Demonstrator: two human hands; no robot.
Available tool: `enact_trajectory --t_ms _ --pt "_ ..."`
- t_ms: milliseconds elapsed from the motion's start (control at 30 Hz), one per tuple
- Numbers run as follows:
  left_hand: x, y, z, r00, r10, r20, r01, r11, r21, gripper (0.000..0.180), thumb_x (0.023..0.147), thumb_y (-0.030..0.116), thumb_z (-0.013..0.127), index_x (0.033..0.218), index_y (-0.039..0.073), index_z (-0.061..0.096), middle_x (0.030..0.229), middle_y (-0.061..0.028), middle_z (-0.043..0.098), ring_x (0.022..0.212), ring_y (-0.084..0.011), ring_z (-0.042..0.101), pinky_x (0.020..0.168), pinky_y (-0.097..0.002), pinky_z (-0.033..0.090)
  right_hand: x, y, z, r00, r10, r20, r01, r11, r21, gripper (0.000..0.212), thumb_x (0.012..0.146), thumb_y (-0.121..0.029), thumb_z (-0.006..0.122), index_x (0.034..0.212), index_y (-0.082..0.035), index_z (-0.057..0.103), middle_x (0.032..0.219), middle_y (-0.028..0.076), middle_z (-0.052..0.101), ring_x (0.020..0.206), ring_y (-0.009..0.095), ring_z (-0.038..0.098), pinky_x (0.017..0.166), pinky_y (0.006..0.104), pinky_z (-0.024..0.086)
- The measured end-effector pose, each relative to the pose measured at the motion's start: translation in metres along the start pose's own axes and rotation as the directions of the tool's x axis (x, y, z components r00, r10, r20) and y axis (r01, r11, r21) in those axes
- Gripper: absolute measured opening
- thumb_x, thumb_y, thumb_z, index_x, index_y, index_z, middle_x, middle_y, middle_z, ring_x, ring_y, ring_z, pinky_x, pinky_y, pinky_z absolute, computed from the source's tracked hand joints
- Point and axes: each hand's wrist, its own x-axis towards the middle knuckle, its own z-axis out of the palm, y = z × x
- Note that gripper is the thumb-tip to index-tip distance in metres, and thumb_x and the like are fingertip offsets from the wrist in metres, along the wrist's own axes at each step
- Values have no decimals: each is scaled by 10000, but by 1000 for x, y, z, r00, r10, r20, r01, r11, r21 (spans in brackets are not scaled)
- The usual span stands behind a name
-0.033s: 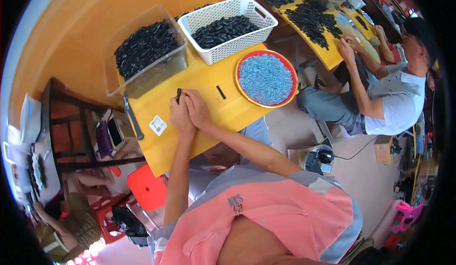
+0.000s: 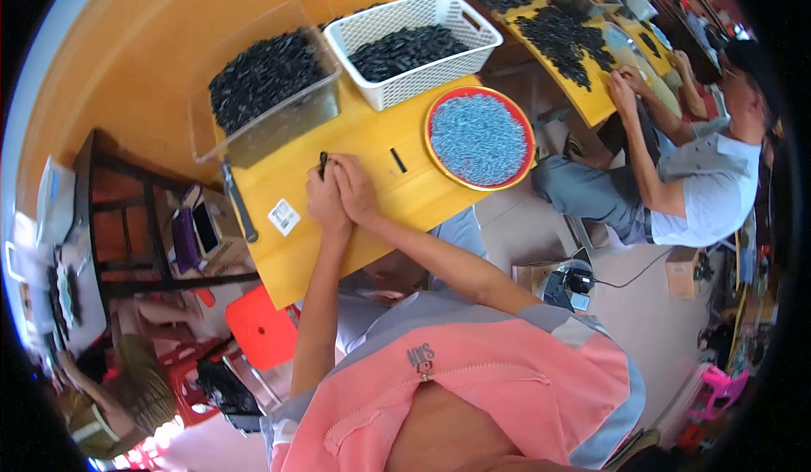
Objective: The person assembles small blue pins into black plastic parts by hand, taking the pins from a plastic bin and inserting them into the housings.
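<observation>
Both my hands are pressed together over the yellow table (image 2: pixel 279 279). My left hand (image 2: pixel 325 201) is closed on a small black plastic piece (image 2: pixel 323 160), whose end sticks up past the fingers. Against it lies my right hand (image 2: pixel 356 191), its fingers curled over the left one; what they grip is hidden. Just right of the hands, a slim black strip (image 2: pixel 398 161) lies flat on the table. Farther right stands a red-and-yellow round tray (image 2: pixel 530 138) filled with small bluish pieces (image 2: pixel 478 138). A white label (image 2: pixel 284 217) lies left of my hands.
Behind my hands stand a clear bin (image 2: pixel 296 130) and a white basket (image 2: pixel 405 92), both holding black pieces. A dark long-handled tool (image 2: pixel 239 206) lies along the left table edge. At right, a seated person (image 2: pixel 701 168) works at another yellow table (image 2: pixel 594 104). A red stool (image 2: pixel 260 328) stands left.
The surroundings have shifted slightly in the picture. My hands stay together around the black plastic piece, with almost no change in pose.
</observation>
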Motion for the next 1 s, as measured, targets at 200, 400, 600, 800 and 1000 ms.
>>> enact_trajectory --t_ms 200,400,600,800,1000 --pt "-1 5 -6 1000 5 -26 -5 1000 4 266 818 176 506 1081 159 532 999 -62 502 862 -270 519 646 -346 471 4 -4 -1 1000 -7 -11 8 1000 24 239 886 -141 401 1019 18 521 996 180 541 922 329 529 816 357 417" --pt "-4 11 -15 997 26 -73 -34 992 -117 204 810 157 521 1005 127 576 1044 -62 524 897 -274 526 697 -365 457 1 2 -3 1000 -25 1 25 1000 18 255 886 -147 402 1017 31 529 994 174 547 914 316 540 809 350 422" --pt "-9 7 -15 988 98 -118 -114 984 -137 256 757 114 548 1008 138 591 1037 -53 527 836 -260 527 669 -342 457 2 0 -5 1000 22 10 -22 1000 20 253 884 -144 403 1007 36 532 999 177 545 924 308 537 821 348 415" --pt "-13 2 -13 991 82 -104 -103 971 -218 258 745 102 570 1000 116 609 1078 -79 536 915 -289 526 741 -353 452 3 -1 -6 1000 28 3 -28 998 49 248 882 -142 408 1005 33 535 986 173 549 917 302 539 816 342 415" --pt "-20 3 -24 981 150 -123 -179 944 -277 330 703 34 613 1016 137 628 1096 -99 547 947 -301 526 794 -360 445 -1 12 -11 993 116 -33 -107 973 204 262 927 -159 391 1025 34 539 989 109 567 912 188 540 822 277 418"
